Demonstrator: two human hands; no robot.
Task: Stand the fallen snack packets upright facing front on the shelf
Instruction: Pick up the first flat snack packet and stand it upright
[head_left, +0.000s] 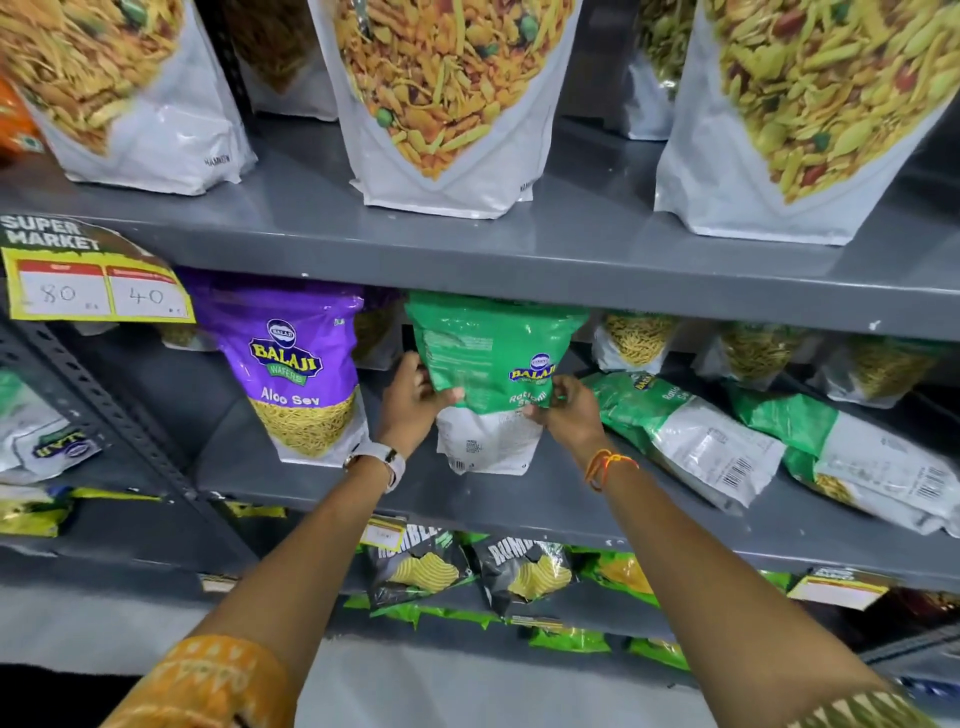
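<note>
Upright on the grey metal middle shelf (322, 483), gripped at both sides: a glossy green-and-white Balaji snack packet (488, 379), printed back panel and barcode turned partly outward, logo towards its right edge. Clasped on its left side by the left hand (413, 402), thumb across the front; pinched at its right side by the right hand (563, 413), fingers curled onto the plastic. Just left, standing and facing front, a purple Aloo Sev packet (296, 364). To the right, lying flat on the same shelf, two fallen green-and-white packets (685, 436) and (852, 467), barcodes up. Above, large white pouches of mixed snacks (441, 98); at far left, a yellow price tag (98, 283).
</note>
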